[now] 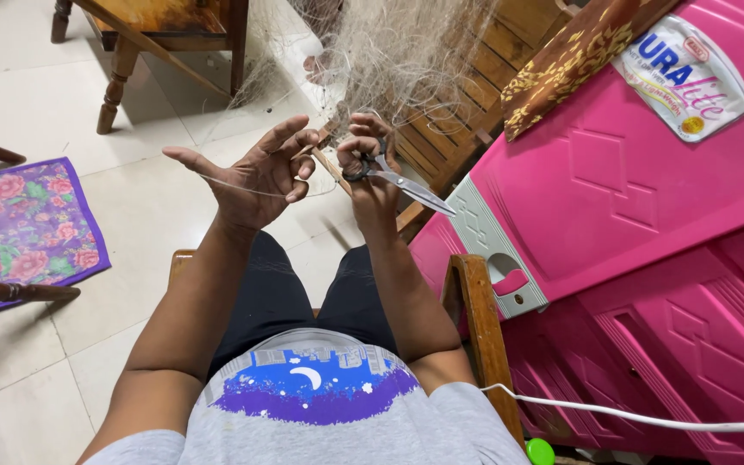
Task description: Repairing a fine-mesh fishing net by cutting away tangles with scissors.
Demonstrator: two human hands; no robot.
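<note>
— While the person sits in that wooden armchair (pixel 475 301) with the fishing net (pixel 398 52) hanging in front of them, I keep watching the scissors (pixel 402 179). The right hand (pixel 370 164) has its fingers closed through the dark handles, and the blades lie shut, pointing down and to the right, toward the pink plastic cabinet (pixel 613 189).

— And the left hand (pixel 260 172)?

— Spread wide, thumb out to the side, fingers curled only at the tips. A thin pale twine (pixel 243 188) runs across its palm, and a slim wooden netting needle (pixel 331 168) sits between the two hands, touching the left fingertips. Whether the left fingers actually pinch the twine I cannot tell; it is too fine.

— So what worries you?

— Three things, I'd say. The hands are nearly touching, so if the blades open near the left fingers a nick is likely. The twine looks slack across the palm, so it could slip off and the knot loosen. And the net's loose strands hang just above the scissors; a blade tip could snag the mesh and cut a strand that was meant to stay whole.

— Anything on the floor?

— A white cable (pixel 647 419) crosses beside the chair's right arm, and a flowered purple mat (pixel 23 224) lies on the tiles to the left, well apart. The cable could catch a foot on rising, I'd guess.
</note>
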